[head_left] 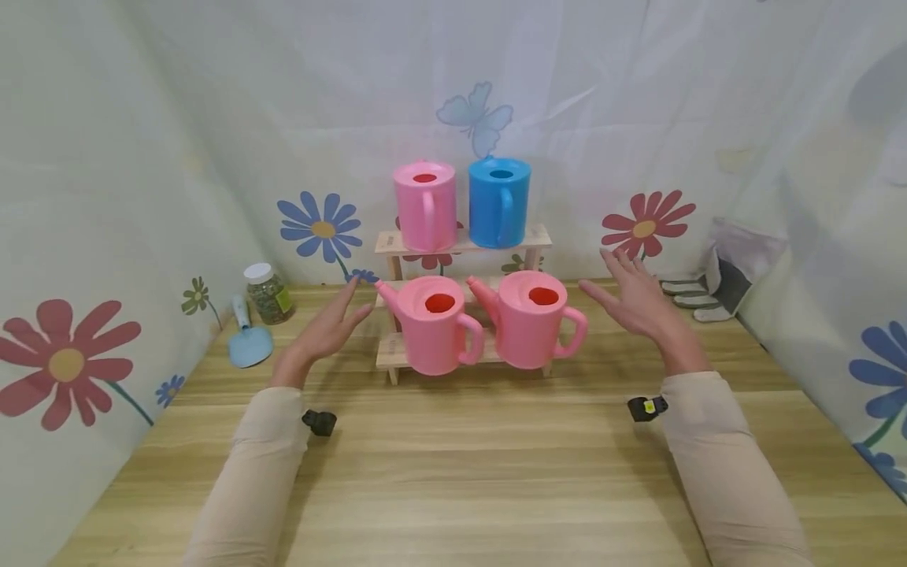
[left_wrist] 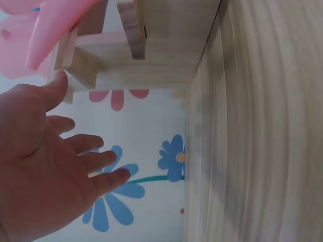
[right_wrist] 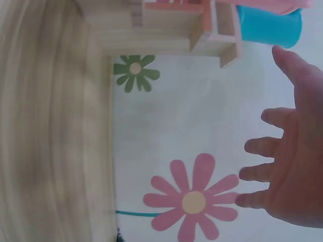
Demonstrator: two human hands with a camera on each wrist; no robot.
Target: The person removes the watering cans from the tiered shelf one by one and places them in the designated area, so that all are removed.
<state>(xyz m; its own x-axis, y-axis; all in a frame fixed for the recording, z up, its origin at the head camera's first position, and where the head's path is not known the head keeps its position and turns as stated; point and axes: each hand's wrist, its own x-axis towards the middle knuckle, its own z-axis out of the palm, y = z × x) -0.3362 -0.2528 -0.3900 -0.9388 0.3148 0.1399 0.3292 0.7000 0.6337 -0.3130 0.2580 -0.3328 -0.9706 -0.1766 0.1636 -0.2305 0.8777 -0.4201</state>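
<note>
your left hand [head_left: 322, 331] at nine o'clock and right hand [head_left: 638, 303] at three flank the two lower pink cans [head_left: 489, 321], fingers spread, apparently touching nothing; grasping remains.

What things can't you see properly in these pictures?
- Head view: the jar is too small to tell what is inside.
- Head view: the lower pink watering cans hide the middle of the wooden shelf.
- Left wrist view: the picture's top edge cuts off the pink spout.
- Right wrist view: the blue can is cut off at the top; the table is blurred.
</note>
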